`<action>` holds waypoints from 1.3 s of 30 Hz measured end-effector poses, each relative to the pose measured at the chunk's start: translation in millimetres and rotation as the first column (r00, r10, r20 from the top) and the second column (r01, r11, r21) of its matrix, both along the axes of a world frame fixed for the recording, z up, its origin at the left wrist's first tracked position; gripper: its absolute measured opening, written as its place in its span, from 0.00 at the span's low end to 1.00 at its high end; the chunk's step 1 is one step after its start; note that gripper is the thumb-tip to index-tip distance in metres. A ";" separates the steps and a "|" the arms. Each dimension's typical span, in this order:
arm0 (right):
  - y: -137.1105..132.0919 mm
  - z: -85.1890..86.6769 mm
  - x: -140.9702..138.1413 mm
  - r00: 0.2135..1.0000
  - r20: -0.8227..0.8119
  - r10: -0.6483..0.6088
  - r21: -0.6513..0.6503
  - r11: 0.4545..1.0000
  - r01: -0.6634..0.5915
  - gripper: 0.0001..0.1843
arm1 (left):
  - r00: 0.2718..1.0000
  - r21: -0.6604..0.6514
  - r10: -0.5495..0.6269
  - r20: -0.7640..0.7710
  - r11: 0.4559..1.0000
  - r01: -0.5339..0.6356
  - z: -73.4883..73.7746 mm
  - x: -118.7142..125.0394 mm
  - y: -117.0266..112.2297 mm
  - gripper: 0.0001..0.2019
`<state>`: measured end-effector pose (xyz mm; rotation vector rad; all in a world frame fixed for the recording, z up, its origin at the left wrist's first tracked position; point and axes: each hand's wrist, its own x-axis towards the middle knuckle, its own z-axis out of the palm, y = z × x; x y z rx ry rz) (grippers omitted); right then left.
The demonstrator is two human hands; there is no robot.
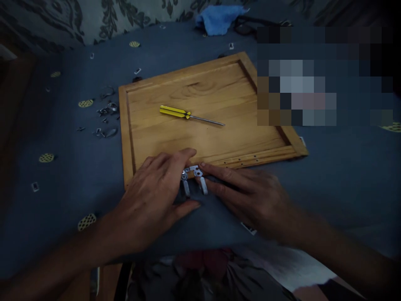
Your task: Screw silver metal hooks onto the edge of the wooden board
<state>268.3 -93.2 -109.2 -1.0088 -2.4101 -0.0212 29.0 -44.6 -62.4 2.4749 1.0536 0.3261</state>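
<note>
A silvery metal cabinet hinge (196, 170) sits at the near edge of a framed wooden panel (175, 142), its two curved arms hanging past the edge. My left hand (153, 188) rests over the panel's near side, thumb and fingers apart, beside the hinge's left end. From the right, the index finger of my right hand (250, 188) reaches the hinge's right plate, with another finger just below it. A screw head shows in the hinge's left plate. On the panel lies a yellow-handled screwdriver (175, 112), tip pointing right.
Loose metal fittings and screws (108, 109) lie left of the panel on the dark blue patterned cloth (69, 167). At the back are a blue rag (219, 20) and a dark object beside it. Several small holes mark the panel's near rail. A blurred block covers the upper right.
</note>
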 end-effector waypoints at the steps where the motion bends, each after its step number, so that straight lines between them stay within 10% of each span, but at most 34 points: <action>1: 0.0 -0.1 0.0 1.000 0.000 -0.002 0.003 1.000 0.002 0.15 | 1.000 0.003 -0.015 0.001 1.000 0.015 -0.1 0.0 0.5 0.41; 39: -0.7 1.9 0.7 1.000 -0.009 -0.020 -0.022 1.000 0.020 0.14 | 1.000 -0.012 -0.017 -0.006 1.000 0.017 -1.1 -3.2 3.0 0.39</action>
